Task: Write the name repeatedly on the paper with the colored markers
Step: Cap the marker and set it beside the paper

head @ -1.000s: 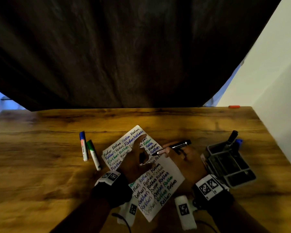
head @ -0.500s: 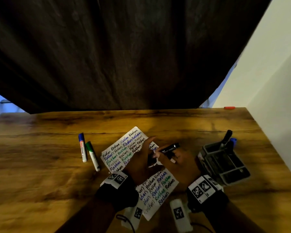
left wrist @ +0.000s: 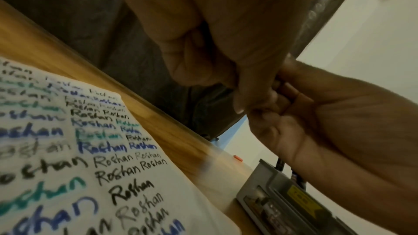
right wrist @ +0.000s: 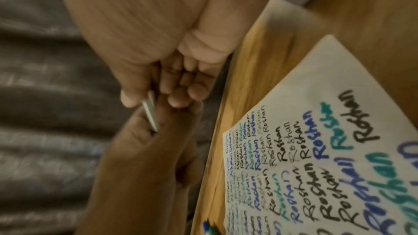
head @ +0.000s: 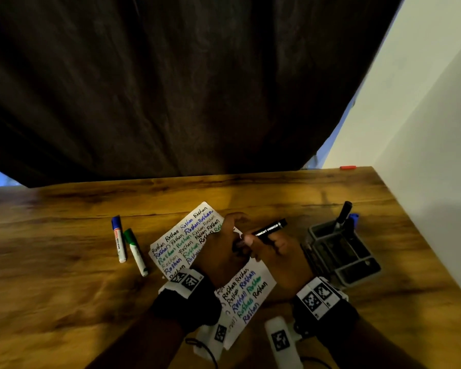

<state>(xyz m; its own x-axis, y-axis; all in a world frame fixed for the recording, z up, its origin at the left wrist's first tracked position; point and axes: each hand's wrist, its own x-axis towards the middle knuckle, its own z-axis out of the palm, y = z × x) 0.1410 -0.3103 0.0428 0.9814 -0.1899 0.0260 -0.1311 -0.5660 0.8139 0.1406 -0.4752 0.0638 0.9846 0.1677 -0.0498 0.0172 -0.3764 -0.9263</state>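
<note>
A white paper (head: 253, 291) covered with the name in black, blue and green lies on the wooden table (head: 64, 288). Above its middle both hands meet. My right hand (head: 261, 243) grips the barrel of a black marker (head: 270, 228), whose rear end points up and right. My left hand (head: 234, 243) curls its fingers round the marker's front end, where a dark cap-like piece shows; the tip is hidden. In the right wrist view the marker (right wrist: 150, 112) runs from my right hand (right wrist: 158, 85) into the left hand (right wrist: 147, 158). The paper (left wrist: 68, 158) lies below my left hand (left wrist: 226, 71).
A blue-capped marker (head: 118, 238) and a green-capped marker (head: 135, 252) lie left of the paper. A grey desk organiser (head: 341, 254) with pens stands at the right. A small red object (head: 347, 167) lies at the far right corner. A dark curtain hangs behind.
My left hand has left the paper and joined my right hand at the marker's front end. The marker has lifted off the sheet.
</note>
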